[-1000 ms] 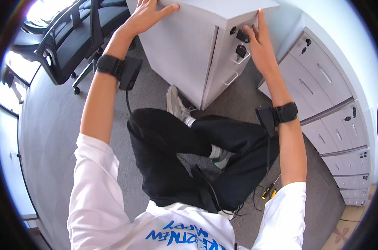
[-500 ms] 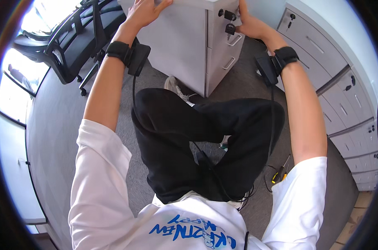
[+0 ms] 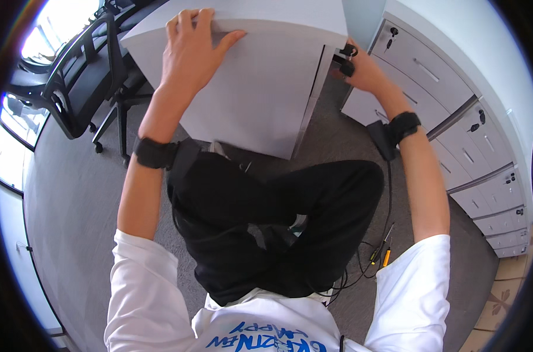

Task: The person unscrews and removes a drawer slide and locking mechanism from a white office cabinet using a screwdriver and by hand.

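Observation:
A light grey drawer cabinet (image 3: 252,94) stands before me, its plain side facing me and its drawer front turned off to the right. My left hand (image 3: 191,61) rests on its top edge, fingers stretched over the top and thumb spread along the rim. At the upper front corner, my right hand (image 3: 366,75) is beside the black key (image 3: 347,68) in the lock. Its fingertips are partly hidden, so I cannot tell whether it grips the drawer front or the key. Black straps with small boxes circle both wrists.
Black office chairs (image 3: 81,88) stand at the left. Along the right wall runs a row of grey drawer cabinets (image 3: 422,67) with keys. By my right knee lie a screwdriver (image 3: 387,256) with a yellow handle and another thin tool, near black cables (image 3: 360,271) on the grey carpet.
The cabinet has turned, so its drawer handles no longer show, and more of its top is in view. My left hand now lies over the top edge; my right hand has shifted slightly right and down.

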Available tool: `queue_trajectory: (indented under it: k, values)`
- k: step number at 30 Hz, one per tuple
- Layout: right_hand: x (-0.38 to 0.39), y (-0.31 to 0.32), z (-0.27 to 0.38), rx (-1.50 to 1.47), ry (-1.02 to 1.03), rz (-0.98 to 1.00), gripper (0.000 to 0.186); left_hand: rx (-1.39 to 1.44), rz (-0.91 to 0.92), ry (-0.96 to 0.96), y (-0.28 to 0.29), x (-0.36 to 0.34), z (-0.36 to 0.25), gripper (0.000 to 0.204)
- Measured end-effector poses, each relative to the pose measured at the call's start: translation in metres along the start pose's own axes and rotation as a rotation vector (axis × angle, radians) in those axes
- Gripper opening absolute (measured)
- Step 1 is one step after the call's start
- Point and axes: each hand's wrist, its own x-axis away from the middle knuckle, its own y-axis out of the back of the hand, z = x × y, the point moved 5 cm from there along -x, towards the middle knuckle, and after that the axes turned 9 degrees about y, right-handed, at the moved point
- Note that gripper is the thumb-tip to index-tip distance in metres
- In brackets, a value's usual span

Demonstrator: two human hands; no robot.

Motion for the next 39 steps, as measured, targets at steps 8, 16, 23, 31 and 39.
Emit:
queue_trajectory:
  k: [8, 16, 23, 31, 39]
  values:
    - [-0.001, -0.003, 0.003, 0.17, 0.011, -0.032, 0.046, -0.065, -0.041, -0.069, -0.003, -0.009, 0.004, 0.059]
    - [-0.014, 0.005, -0.001, 0.07, -0.071, 0.06, 0.045, -0.228, 0.002, -0.024, -0.001, -0.01, 0.009, 0.055]
    - [-0.012, 0.013, 0.008, 0.003, -0.09, 0.141, 0.028, -0.2, -0.066, -0.106, 0.003, -0.007, 0.018, 0.058]
    - [0.008, 0.028, 0.025, -0.053, 0.017, 0.065, 0.026, -0.105, -0.077, -0.17, 0.011, -0.006, 0.026, 0.069]
    - [0.086, 0.079, 0.033, -0.076, -0.165, 0.001, 0.046, -0.075, -0.04, -0.168, 0.012, 0.001, 0.028, 0.065]
